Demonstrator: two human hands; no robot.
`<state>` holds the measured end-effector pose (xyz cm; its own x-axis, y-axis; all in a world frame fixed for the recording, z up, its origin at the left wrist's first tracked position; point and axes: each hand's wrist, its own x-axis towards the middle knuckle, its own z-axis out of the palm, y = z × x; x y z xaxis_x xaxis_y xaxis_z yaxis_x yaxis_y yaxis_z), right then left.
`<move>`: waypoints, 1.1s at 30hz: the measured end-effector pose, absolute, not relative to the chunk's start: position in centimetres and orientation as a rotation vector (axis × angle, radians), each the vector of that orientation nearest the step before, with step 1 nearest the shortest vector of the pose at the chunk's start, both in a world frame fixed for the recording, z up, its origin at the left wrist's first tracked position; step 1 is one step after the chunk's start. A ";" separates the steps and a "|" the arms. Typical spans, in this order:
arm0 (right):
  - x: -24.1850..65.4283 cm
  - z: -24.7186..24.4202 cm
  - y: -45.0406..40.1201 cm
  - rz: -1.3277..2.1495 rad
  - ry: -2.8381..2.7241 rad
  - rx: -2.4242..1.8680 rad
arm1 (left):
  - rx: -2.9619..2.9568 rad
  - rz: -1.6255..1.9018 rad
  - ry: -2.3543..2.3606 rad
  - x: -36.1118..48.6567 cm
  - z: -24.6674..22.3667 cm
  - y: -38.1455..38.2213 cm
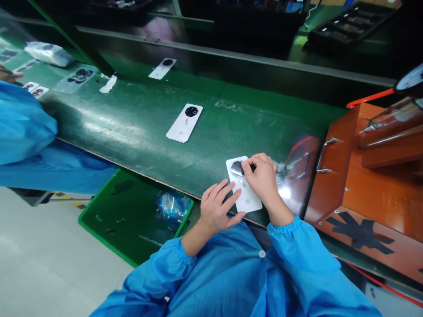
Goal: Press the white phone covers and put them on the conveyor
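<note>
Smock [231, 268] below panel [245, 193] — disc [237, 168] on, prob. unfinished. R hand [262, 176] grip narrow at disc, hold unclear; L hand [216, 209] spread on panel.

From my remote seat I view a factory assembly line: white rectangular panels [182, 128] with round black insets [191, 111] spaced along a long green tabletop [132, 127], an orange metal machine [333, 176] with a round dial [410, 80], a large green plastic bin [112, 220], and a blue-smocked co-worker [23, 123] alongside.

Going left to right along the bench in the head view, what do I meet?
Crumpled white scrap, farthest white panel, middle white panel, left hand, right hand, orange machine.
</note>
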<state>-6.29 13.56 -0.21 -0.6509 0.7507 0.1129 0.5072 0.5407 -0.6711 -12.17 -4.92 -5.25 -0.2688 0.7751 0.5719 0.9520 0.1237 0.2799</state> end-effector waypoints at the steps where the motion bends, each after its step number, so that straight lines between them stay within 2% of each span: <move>1: -6.3 -0.3 13.6 0.853 -2.394 -1.029 | -1.690 -0.878 -2.123 -12.2 -5.2 -4.9; 24: -6.3 -1.0 13.5 0.658 -2.399 -1.025 | -1.690 -0.903 -2.117 -12.1 -5.1 -4.9; 29: -6.1 -0.7 13.5 0.516 -2.396 -0.993 | -1.700 -0.894 -2.110 -12.0 -5.2 -4.8; 33: -4.6 1.4 12.2 0.327 -2.448 -0.926 | -1.737 -0.849 -2.148 -12.4 -5.2 -5.1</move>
<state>-4.58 12.15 1.39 -0.6442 0.6712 0.3667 0.5514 0.7398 -0.3855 -12.41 -5.06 -5.23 -0.2575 0.8064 0.5323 0.9525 0.1191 0.2803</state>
